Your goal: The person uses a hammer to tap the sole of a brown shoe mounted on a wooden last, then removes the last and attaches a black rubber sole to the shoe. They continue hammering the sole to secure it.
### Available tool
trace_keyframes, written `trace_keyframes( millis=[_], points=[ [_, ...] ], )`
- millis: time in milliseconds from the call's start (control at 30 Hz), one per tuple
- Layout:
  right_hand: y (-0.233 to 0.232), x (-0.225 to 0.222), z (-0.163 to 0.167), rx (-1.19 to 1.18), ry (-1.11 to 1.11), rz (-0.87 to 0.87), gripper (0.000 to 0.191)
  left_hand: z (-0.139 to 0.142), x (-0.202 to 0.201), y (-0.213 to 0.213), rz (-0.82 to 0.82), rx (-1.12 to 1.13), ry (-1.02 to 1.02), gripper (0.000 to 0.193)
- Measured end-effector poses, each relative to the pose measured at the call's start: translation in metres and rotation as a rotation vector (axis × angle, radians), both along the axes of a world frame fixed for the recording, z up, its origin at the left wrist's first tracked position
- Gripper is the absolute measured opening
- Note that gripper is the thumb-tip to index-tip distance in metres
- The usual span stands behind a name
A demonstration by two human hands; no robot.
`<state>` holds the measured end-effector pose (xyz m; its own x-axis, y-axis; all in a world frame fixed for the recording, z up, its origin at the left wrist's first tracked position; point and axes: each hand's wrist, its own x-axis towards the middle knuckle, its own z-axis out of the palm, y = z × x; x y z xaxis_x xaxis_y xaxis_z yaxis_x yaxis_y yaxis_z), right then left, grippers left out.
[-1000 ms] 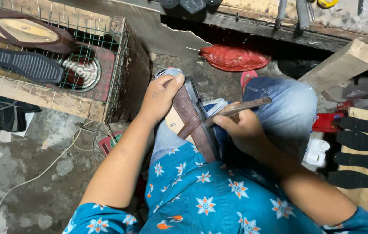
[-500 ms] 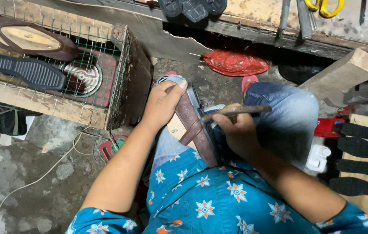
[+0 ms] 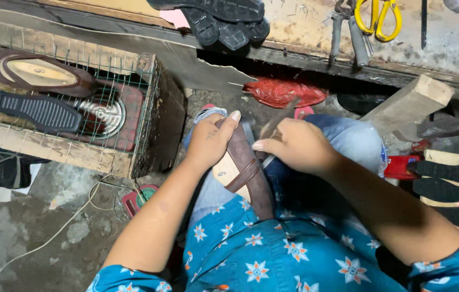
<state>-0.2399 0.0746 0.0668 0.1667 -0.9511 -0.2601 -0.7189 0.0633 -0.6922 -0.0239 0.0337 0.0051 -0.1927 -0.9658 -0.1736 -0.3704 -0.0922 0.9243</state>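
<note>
The brown shoe (image 3: 245, 170) lies on the person's lap, toe pointing away. Since 0.5 seconds ago the tool (image 3: 273, 125) has swung from lying level across the shoe to slanting up and away above its toe, and the right hand has moved closer to the left.

The left hand (image 3: 212, 141) is curled around the shoe's toe end, thumb stretched along the upper. The right hand (image 3: 294, 146) is closed tight on the tool's handle, just beside the shoe.

Left of the knee, a wire-topped wooden crate (image 3: 86, 119) carries 1 more shoe (image 3: 34, 73) and 1 black sole (image 3: 24, 108).
</note>
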Motion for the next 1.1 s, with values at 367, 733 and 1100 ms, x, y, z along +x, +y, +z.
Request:
trace_keyframes(
  millis=[367, 733, 1100],
  points=[
    [0.028, 0.003, -0.069, -0.047, -0.637, -0.251, 0.021, -0.015, 0.004, 0.001, 0.017, 0.003, 0.056, 0.048],
    [0.01, 0.013, -0.067, -0.022, -0.59, -0.367, 0.019, -0.014, 0.009, -0.007, -0.014, -0.043, 0.073, 0.045],
    [-0.009, 0.008, -0.063, 0.056, -0.885, -0.387, 0.024, -0.016, 0.009, -0.001, -0.073, -0.043, -0.006, 0.05]
  ],
)
